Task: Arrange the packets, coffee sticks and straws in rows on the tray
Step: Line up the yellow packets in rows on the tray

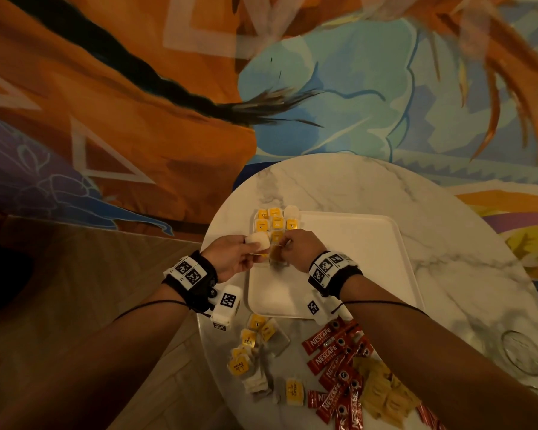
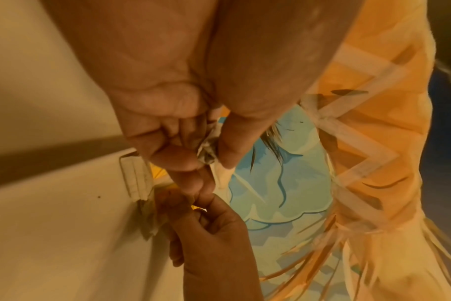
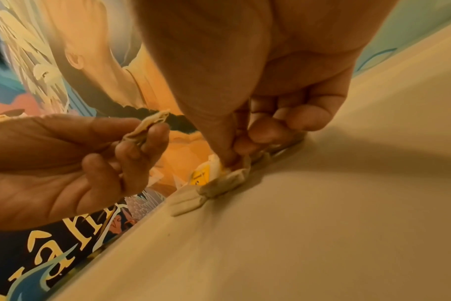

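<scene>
On the round marble table (image 1: 385,193), the white tray (image 1: 354,259) runs lengthwise away from the person, tea packets (image 1: 275,223) rowed at its far-left corner, where the left hand (image 1: 233,257) pinches a pale packet (image 1: 257,241) and the right hand (image 1: 297,249) pinches another flat onto the tray.

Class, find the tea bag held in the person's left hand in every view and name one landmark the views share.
Head: the held tea bag sits left of centre, above the tray's left edge.
Left wrist: centre, pinched between thumb and finger.
Right wrist: upper left, at the fingertips.
Shared landmark: the white tray.
</scene>
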A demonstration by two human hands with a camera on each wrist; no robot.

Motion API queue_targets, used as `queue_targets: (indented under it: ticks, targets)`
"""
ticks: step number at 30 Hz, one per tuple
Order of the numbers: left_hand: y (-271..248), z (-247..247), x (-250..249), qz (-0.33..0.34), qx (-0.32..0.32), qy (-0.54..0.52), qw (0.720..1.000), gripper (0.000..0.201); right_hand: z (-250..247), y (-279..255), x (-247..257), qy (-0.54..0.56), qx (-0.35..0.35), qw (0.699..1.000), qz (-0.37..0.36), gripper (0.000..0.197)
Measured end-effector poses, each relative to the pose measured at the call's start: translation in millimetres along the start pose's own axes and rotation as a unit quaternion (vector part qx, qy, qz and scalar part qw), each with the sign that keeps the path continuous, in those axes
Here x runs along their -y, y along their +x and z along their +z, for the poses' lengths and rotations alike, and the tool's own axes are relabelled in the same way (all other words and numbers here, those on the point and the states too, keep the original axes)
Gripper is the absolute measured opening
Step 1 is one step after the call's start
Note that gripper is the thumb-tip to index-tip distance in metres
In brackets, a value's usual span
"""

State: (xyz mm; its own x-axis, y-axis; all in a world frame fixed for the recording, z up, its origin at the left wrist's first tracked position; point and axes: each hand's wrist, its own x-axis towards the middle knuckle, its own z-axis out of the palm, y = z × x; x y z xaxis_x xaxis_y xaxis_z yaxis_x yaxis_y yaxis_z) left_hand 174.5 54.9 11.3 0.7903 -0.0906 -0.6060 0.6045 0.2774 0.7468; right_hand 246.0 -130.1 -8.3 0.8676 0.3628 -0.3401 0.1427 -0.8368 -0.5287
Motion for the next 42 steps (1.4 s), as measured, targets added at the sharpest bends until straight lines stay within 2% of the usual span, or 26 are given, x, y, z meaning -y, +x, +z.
queue_targets:
  ticks: [5,9,11,13,15,18,22,26,31,34,37,42]
  targets:
    - [5,-1,3,0.003,-0.005,0.008,1.0,0.017,-4,-6,-1,0.022,-0.021,0.999,-0.035,0.031]
    - [5,1,2,0.003,0.001,0.013,1.0,0.018,-9,-18,2,0.097,-0.061,0.981,-0.154,0.043]
    - [4,3,0,0.002,0.011,0.016,1.0,0.023,-10,-22,3,0.101,-0.066,0.973,-0.196,0.041]
    - [2,6,-1,0.0,0.024,0.018,1.0,0.019,-11,-24,2,0.107,-0.077,0.968,-0.213,0.034]
    - [0,8,-3,-0.003,0.037,0.019,0.999,0.014,-12,-24,0,0.109,-0.088,0.965,-0.222,0.025]
    - [-2,9,-4,0.001,0.053,0.029,0.998,0.018,-15,-24,-3,0.109,-0.101,0.963,-0.223,0.014]
    - [-2,11,-4,0.024,0.063,0.007,0.998,0.025,-20,-28,-2,0.153,-0.089,0.967,-0.182,0.006]
    - [-1,13,-2,0.063,0.064,0.094,0.992,0.02,-22,-27,-3,0.202,-0.066,0.964,-0.162,0.007]
    - [3,14,-2,0.083,0.057,0.185,0.978,0.027,-26,-29,-3,0.237,-0.061,0.956,-0.16,0.007]
    - [7,14,-3,0.115,0.042,0.274,0.954,0.021,-31,-25,-11,0.214,-0.083,0.961,-0.156,0.004]
    - [12,11,-6,0.181,-0.024,0.437,0.881,0.018,-38,-20,-27,0.121,-0.104,0.978,-0.134,0.004]
    - [13,16,-14,0.181,-0.048,0.564,0.805,0.022,-45,-20,-45,0.009,-0.023,0.996,-0.085,0.013]
